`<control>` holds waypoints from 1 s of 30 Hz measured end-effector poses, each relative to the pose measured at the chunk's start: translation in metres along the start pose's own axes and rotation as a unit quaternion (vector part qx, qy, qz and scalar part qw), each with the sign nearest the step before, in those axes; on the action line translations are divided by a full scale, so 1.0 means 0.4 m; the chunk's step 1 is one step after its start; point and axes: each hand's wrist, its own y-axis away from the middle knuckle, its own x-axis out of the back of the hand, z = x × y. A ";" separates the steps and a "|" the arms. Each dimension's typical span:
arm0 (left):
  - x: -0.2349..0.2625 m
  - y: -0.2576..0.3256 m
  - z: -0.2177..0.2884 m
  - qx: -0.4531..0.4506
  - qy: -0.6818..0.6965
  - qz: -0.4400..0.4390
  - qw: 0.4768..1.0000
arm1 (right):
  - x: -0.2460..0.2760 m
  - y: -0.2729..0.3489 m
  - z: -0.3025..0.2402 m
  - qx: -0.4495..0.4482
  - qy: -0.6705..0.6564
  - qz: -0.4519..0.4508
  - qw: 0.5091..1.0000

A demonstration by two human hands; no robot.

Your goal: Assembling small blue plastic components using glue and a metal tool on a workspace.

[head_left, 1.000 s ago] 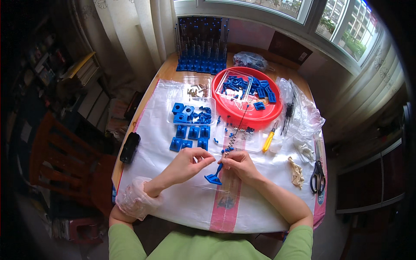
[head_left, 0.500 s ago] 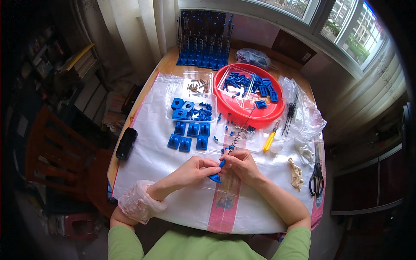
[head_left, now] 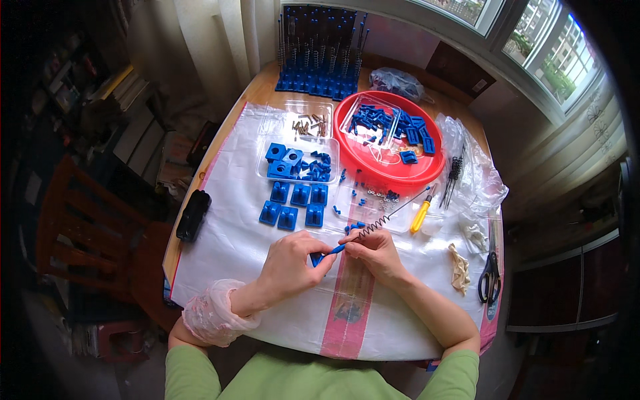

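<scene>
Over the middle of the table, my left hand (head_left: 292,265) pinches a blue plastic piece (head_left: 339,249), whose wider end is partly hidden behind my fingers. My right hand (head_left: 378,255) is closed in a pinch where this piece meets a dark coil spring (head_left: 373,227). From the spring a thin rod runs up to the right, ending in a small blue tip (head_left: 427,189). Small blue plastic bits (head_left: 355,227) lie just beyond my fingertips. Blue square bases (head_left: 301,195) stand in rows farther off to the left.
A clear tub (head_left: 265,172) holds blue parts; brass-coloured pins (head_left: 308,125) lie behind it. A red basin (head_left: 347,155) contains more blue pieces. At right are a yellow-handled screwdriver (head_left: 420,217), dark spring rods (head_left: 453,175) and scissors (head_left: 490,280). Finished-looking spring stands (head_left: 317,83) fill the back.
The blue piece has tilted flatter, its wide end swinging left and up behind my left fingers. The spring and rod now slant toward the upper right. The whole view has shifted slightly.
</scene>
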 end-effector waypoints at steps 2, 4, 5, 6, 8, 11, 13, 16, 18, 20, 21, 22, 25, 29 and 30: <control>-0.002 0.000 0.000 -0.011 -0.002 0.011 1.000 | 0.002 0.001 0.001 -0.004 0.003 0.004 1.000; -0.004 0.002 -0.001 -0.014 -0.001 0.016 1.000 | 0.002 0.000 0.001 -0.002 0.009 0.003 1.000; -0.005 0.002 -0.001 -0.012 0.002 0.016 1.000 | 0.002 -0.001 0.000 0.002 0.014 0.002 1.000; -0.005 0.003 -0.001 -0.011 0.005 0.015 1.000 | 0.002 -0.001 0.000 0.006 0.019 0.001 1.000; -0.008 0.004 -0.003 -0.004 0.018 -0.003 1.000 | 0.005 -0.001 0.007 0.004 0.014 0.007 1.000; -0.015 0.008 -0.018 0.049 0.100 -0.068 0.991 | -0.004 0.002 -0.009 -0.017 0.001 0.012 1.000; -0.024 0.010 -0.036 0.103 0.205 -0.119 0.966 | -0.005 0.002 -0.011 -0.025 -0.004 0.009 1.000; -0.039 0.008 -0.058 0.157 0.370 -0.176 0.899 | 0.007 0.001 0.002 -0.024 -0.016 0.003 1.000; -0.040 0.004 -0.061 0.161 0.438 -0.195 0.863 | 0.008 0.000 0.003 -0.031 -0.039 -0.003 0.999; -0.031 -0.003 -0.059 0.194 0.473 -0.231 0.828 | 0.011 0.000 0.009 -0.035 -0.043 0.011 0.998; -0.026 -0.007 -0.059 0.211 0.490 -0.249 0.808 | 0.012 0.000 0.011 -0.036 -0.045 0.018 0.998; -0.025 -0.009 -0.060 0.226 0.504 -0.256 0.794 | 0.013 -0.001 0.011 -0.033 -0.057 0.012 0.998; -0.022 -0.009 -0.064 0.258 0.534 -0.275 0.757 | 0.012 -0.002 0.013 -0.026 -0.078 -0.002 0.997; -0.023 -0.010 -0.059 0.278 0.554 -0.278 0.734 | 0.013 -0.004 0.012 -0.009 -0.048 -0.014 0.999; -0.025 -0.010 -0.058 0.285 0.559 -0.276 0.728 | 0.013 -0.005 0.010 -0.004 -0.037 -0.018 0.999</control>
